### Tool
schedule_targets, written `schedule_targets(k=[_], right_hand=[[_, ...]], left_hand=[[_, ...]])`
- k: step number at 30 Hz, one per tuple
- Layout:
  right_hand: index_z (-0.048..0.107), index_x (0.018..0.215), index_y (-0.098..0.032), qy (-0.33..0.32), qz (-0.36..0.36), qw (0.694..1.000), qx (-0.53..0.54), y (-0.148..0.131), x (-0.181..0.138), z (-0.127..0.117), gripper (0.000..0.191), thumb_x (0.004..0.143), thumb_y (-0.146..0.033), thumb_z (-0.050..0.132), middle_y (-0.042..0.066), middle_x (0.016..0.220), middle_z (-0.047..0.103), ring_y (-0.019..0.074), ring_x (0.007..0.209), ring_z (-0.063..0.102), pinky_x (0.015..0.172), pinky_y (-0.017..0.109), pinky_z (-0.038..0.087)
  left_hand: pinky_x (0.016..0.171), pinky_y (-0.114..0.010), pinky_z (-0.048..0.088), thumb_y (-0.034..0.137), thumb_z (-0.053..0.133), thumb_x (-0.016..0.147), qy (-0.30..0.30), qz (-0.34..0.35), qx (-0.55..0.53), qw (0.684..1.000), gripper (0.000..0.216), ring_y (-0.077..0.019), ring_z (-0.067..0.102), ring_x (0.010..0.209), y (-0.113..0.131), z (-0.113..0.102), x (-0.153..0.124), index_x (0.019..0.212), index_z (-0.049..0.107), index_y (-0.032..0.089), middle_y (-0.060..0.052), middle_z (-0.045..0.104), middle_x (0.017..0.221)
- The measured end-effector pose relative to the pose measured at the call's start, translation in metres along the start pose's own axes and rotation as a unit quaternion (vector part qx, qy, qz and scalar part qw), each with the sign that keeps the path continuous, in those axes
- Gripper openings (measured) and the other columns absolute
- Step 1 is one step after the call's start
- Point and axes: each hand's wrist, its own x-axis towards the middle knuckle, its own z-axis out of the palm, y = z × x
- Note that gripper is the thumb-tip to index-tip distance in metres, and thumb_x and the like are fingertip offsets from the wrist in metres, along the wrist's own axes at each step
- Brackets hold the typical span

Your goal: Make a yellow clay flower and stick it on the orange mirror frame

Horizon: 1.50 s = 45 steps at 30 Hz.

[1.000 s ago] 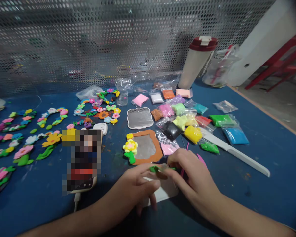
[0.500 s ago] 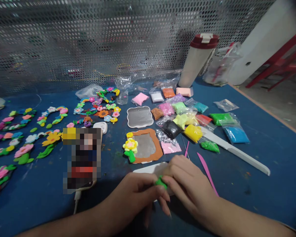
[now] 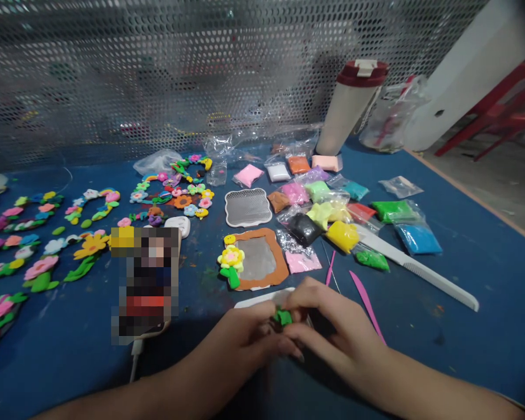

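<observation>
A small lump of green modelling clay (image 3: 283,317) is pinched between the fingertips of my left hand (image 3: 256,335) and my right hand (image 3: 328,324). Both hands are closed on it, above a white board (image 3: 262,298) that they partly cover. Just beyond them lies a mirror with a brown clay border (image 3: 281,262); a yellow clay flower (image 3: 231,256) with a green leaf sits at its left side. To the right of my right hand rest a pink clay knife (image 3: 367,306) and a thin pink-handled needle tool (image 3: 330,268).
Several bagged clay colours (image 3: 343,233) spread across the right, beside a white comb (image 3: 420,271). A plain mirror (image 3: 248,207) lies farther back. Left are a phone (image 3: 151,280) on a cable and several flower-decorated frames (image 3: 28,210). A tumbler (image 3: 350,111) stands before the perforated metal panel (image 3: 157,76).
The fingers of my right hand have lifted and curled differently around the green clay, and more of it shows. Both hands stay in nearly the same place.
</observation>
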Motion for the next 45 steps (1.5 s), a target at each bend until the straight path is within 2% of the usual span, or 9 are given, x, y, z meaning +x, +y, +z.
schedule_targets(k=[3,8,16,20,25,29,34,40,45], right_hand=[[0.047,0.081,-0.020,-0.037,0.041,0.997,-0.045,-0.002,0.000,0.002,0.012,0.087,-0.028,0.053,0.000,0.074,0.052,0.0116,0.063,0.047,0.054,0.022,0.039],[0.047,0.073,-0.019,-0.116,-0.048,0.988,-0.094,-0.003,0.002,0.002,0.023,0.094,-0.026,0.037,0.001,0.072,0.053,0.0134,0.068,0.047,0.062,0.026,0.038],[0.047,0.068,-0.019,0.047,0.102,0.994,0.013,0.000,0.005,-0.003,0.030,0.094,-0.033,0.039,-0.002,0.065,0.050,0.0107,0.058,0.047,0.052,0.022,0.038],[0.061,0.092,-0.023,0.102,0.063,0.992,0.028,0.005,0.005,-0.007,0.014,0.091,-0.029,0.047,0.001,0.086,0.061,0.0140,0.080,0.056,0.070,0.025,0.045],[0.057,0.107,-0.026,0.048,0.008,0.998,0.043,0.005,0.003,0.000,0.023,0.086,-0.034,0.057,0.003,0.097,0.060,0.0165,0.088,0.056,0.075,0.030,0.045],[0.051,0.082,-0.021,0.020,0.027,0.997,0.071,0.003,0.002,0.003,0.018,0.082,-0.037,0.061,-0.002,0.077,0.053,0.0120,0.068,0.050,0.060,0.024,0.040],[0.039,0.069,-0.021,-0.138,0.014,0.986,0.094,-0.001,0.006,0.000,0.032,0.076,-0.030,0.068,-0.006,0.070,0.045,0.0091,0.064,0.043,0.057,0.020,0.035],[0.043,0.074,-0.020,-0.099,0.061,0.989,0.094,-0.005,0.005,-0.004,0.022,0.091,-0.034,0.046,-0.004,0.071,0.046,0.0097,0.064,0.042,0.059,0.022,0.034],[0.040,0.070,-0.020,-0.110,0.106,0.981,0.123,-0.007,0.006,-0.003,0.027,0.094,-0.032,0.038,-0.004,0.070,0.044,0.0099,0.065,0.042,0.061,0.022,0.036]], left_hand=[[0.060,-0.021,0.037,0.032,0.056,0.083,0.024,0.015,0.147,0.989,0.017,-0.0126,0.051,0.066,-0.003,0.001,-0.003,0.080,0.059,0.016,0.001,0.060,0.073],[0.064,-0.022,0.037,0.030,0.044,0.089,0.002,0.023,0.238,0.971,0.026,-0.0123,0.053,0.065,-0.002,0.002,-0.005,0.071,0.056,0.017,0.000,0.061,0.069],[0.036,-0.018,0.022,0.040,0.039,0.090,0.061,-0.053,0.000,0.997,0.032,-0.0048,0.032,0.036,0.003,0.003,-0.004,0.076,0.056,0.017,0.003,0.056,0.060],[0.041,-0.018,0.030,0.039,0.049,0.085,0.114,-0.012,-0.036,0.993,0.026,-0.0064,0.039,0.038,0.000,0.000,0.000,0.087,0.061,0.015,0.005,0.052,0.052],[0.041,-0.017,0.031,0.035,0.058,0.080,0.102,-0.004,-0.076,0.992,0.027,-0.0077,0.042,0.039,-0.002,0.000,0.001,0.100,0.056,0.017,0.008,0.049,0.047],[0.043,-0.016,0.032,0.039,0.060,0.079,0.053,0.002,-0.108,0.993,0.024,-0.0059,0.044,0.042,-0.002,0.001,-0.001,0.085,0.058,0.016,0.006,0.050,0.056],[0.047,-0.017,0.036,0.039,0.064,0.077,-0.047,-0.027,-0.152,0.987,0.026,-0.0067,0.045,0.053,-0.001,0.001,-0.002,0.076,0.057,0.014,0.002,0.053,0.070],[0.048,-0.019,0.028,0.039,0.058,0.083,0.091,-0.005,0.007,0.996,0.027,-0.0071,0.040,0.050,0.004,0.001,-0.005,0.068,0.052,0.016,0.007,0.044,0.053],[0.047,-0.019,0.030,0.038,0.054,0.085,0.084,-0.010,0.056,0.995,0.028,-0.0068,0.041,0.047,0.003,0.000,-0.006,0.067,0.053,0.016,0.007,0.044,0.053]])
